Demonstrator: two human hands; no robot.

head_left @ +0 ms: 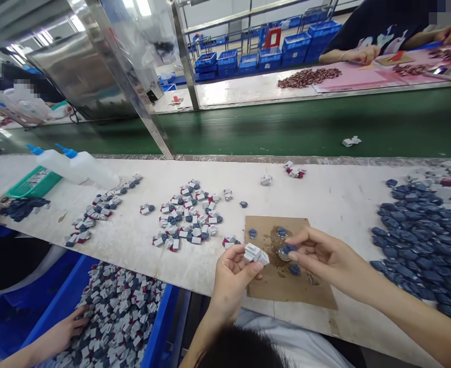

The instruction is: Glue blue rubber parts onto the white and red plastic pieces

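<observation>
My left hand (233,273) pinches a small white plastic piece (255,254) over the left side of a brown cardboard sheet (269,286). Between the thumb and fingers of my right hand (325,255) is a small dark blue plastic piece (286,249), held low at a wet, shiny patch on the cardboard. Several more blue pieces (295,270) lie on the sheet around it. Left of the cardboard, a cluster of white, blue and red assembled parts (189,217) is spread on the table.
Loose blue pieces (417,240) are heaped at the right. A co-worker's hand (74,327) reaches into a blue bin (52,312) full of parts at lower left. Two white squeeze bottles (91,166) and a green basket (34,183) stand at left. Behind runs a green conveyor belt (256,130).
</observation>
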